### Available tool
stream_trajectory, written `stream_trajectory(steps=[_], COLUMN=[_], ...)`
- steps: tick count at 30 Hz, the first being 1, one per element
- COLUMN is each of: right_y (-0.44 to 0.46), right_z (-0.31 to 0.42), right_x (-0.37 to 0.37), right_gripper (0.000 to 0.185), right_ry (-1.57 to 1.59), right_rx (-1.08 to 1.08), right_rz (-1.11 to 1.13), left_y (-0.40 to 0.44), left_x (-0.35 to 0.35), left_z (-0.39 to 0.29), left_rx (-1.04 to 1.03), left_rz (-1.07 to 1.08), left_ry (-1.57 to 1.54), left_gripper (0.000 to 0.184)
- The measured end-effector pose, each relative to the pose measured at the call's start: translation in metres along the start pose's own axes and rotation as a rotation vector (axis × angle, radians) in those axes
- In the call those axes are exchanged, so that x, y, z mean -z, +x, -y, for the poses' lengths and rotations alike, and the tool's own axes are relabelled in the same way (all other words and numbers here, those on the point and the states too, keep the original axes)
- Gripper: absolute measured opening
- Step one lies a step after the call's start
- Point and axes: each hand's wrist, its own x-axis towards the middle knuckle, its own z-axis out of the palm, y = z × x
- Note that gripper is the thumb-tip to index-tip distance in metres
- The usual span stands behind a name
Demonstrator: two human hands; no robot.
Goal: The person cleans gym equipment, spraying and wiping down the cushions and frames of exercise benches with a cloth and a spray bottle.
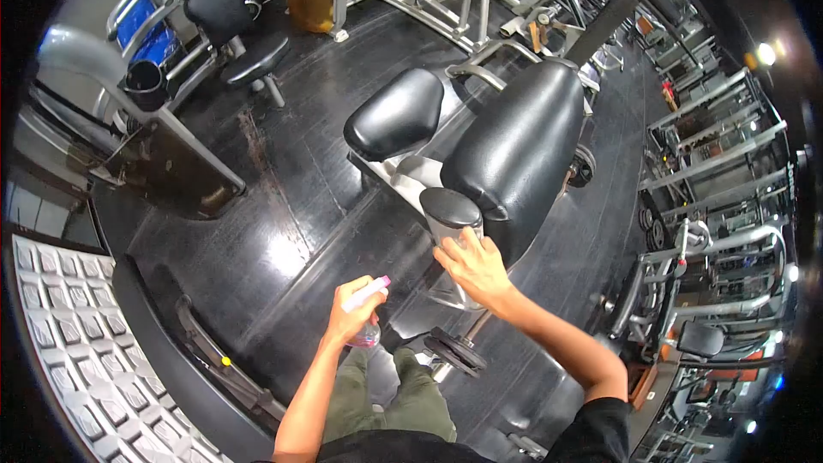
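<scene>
My left hand (350, 310) is closed around a clear spray bottle (367, 336) with a white and pink nozzle, held low over the floor in front of my legs. My right hand (471, 267) is at the near end of a black padded bench (514, 141), its fingers curled against the light metal post under a small dark oval cap (451, 207). Whether a cloth lies under those fingers cannot be made out. A separate black seat pad (396, 114) is mounted to the left of the long pad.
Weight plates (456, 351) sit on a bar close to my legs, with another plate (583, 166) beyond the bench. A machine with a black seat (257, 62) stands at the upper left. Gym machines line the right side, and a textured white panel (73, 326) is at lower left.
</scene>
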Motion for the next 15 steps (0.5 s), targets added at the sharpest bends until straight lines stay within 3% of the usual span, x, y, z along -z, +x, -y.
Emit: stream_trajectory(steps=[3, 5, 11, 15], right_y=[0.037, 0.055, 0.051, 0.090], right_z=[-0.002, 0.006, 0.028, 0.027], right_x=[0.020, 0.021, -0.022, -0.016], right_gripper=[0.015, 0.022, 0.011, 0.013], right_ry=[-0.045, -0.132, -0.304, -0.271], right_rx=[0.080, 0.046, 0.228, 0.085], right_rz=[0.064, 0.136, 0.278, 0.276], left_y=[-0.001, -0.002, -0.009, -0.013], left_x=[-0.001, -0.002, 0.002, 0.010], left_z=[0.007, 0.011, 0.011, 0.011], left_rx=[0.013, 0.021, 0.005, -0.002], left_rz=[-0.024, -0.039, -0.062, -0.066], left_ry=[-0.040, -0.075, -0.078, -0.085], left_gripper=[0.011, 0.011, 0.012, 0.012])
